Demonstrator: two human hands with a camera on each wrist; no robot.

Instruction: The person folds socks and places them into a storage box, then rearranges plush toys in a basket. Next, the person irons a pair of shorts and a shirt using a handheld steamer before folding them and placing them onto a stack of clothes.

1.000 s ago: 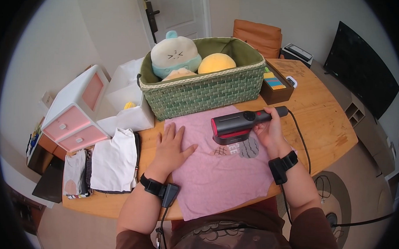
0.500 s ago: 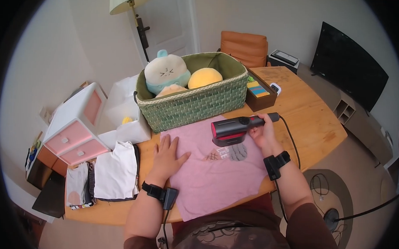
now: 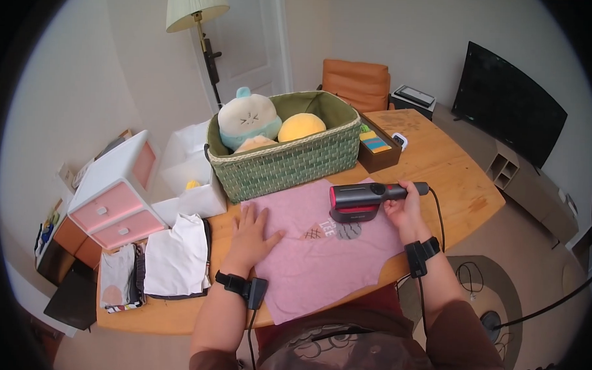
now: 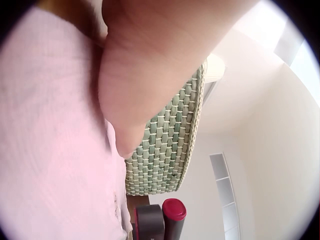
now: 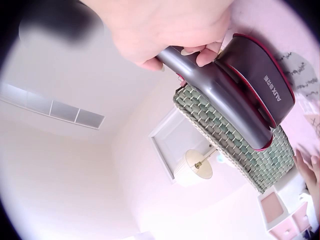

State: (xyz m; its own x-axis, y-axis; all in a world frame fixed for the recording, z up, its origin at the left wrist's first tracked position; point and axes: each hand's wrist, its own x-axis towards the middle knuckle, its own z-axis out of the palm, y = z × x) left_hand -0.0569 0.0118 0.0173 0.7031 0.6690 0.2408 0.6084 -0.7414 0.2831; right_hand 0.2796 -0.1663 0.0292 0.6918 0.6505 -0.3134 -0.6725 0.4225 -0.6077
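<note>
A pink garment (image 3: 306, 277) lies spread on the wooden table, printed with letters, a cone and a grey patch. My right hand (image 3: 405, 208) grips the handle of a dark grey and red handheld steam iron (image 3: 355, 201). The iron's soleplate head faces down on the far right part of the garment, beside the print. In the right wrist view, fingers (image 5: 205, 56) curl round the iron's handle. My left hand (image 3: 248, 237) rests flat on the garment's left edge, its fingers spread and its thumb toward the print.
Behind the garment stands a green woven basket (image 3: 290, 165) with plush toys. A brown box (image 3: 381, 160) sits to its right. On the left are a white and pink drawer unit (image 3: 116, 195), a white bin (image 3: 198, 198) and folded clothes (image 3: 176, 259). The iron's cord (image 3: 442, 223) trails off the right.
The head view has tilted up and shifted. The iron, in my right hand, has slid slightly rightward over the garment relative to the print. My left hand stays at the garment's left edge.
</note>
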